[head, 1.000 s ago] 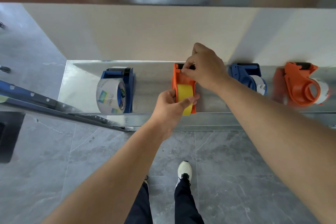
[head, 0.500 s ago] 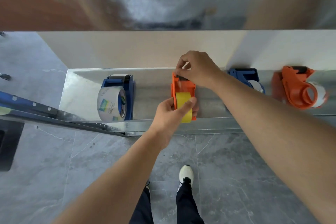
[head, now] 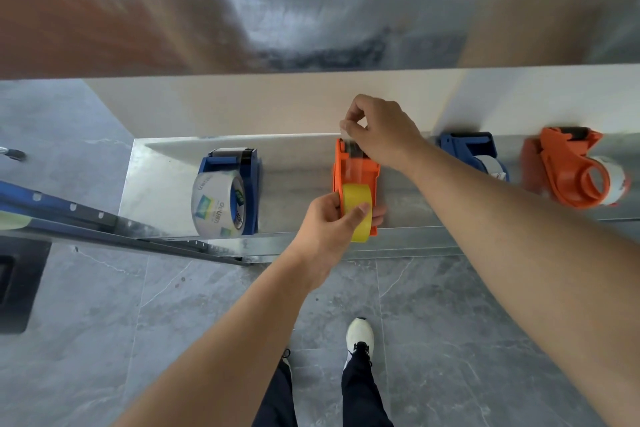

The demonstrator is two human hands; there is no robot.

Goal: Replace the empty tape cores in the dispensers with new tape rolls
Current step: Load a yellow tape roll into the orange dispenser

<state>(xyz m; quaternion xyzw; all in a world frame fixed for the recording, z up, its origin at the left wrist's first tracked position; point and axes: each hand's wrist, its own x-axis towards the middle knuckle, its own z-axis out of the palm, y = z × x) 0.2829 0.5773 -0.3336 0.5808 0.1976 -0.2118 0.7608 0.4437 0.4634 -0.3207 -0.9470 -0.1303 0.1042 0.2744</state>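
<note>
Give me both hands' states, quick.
Left hand: gripping the yellow tape roll in the middle orange dispenser.
Right hand: pinching the tape end above that dispenser.

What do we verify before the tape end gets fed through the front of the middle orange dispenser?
1. Yellow tape roll sits in the orange dispenser: ok.
2. Left hand grips the roll and the dispenser's rear: ok.
3. Right hand pinches the tape end, raised above the dispenser's front: ok.
4. Tape routed correctly through the dispenser's front: cannot tell, the right hand covers part of it.
5. Roll fully on its hub: cannot tell, the left hand hides it.
6. Dispenser rests on the metal shelf: ok.
</note>
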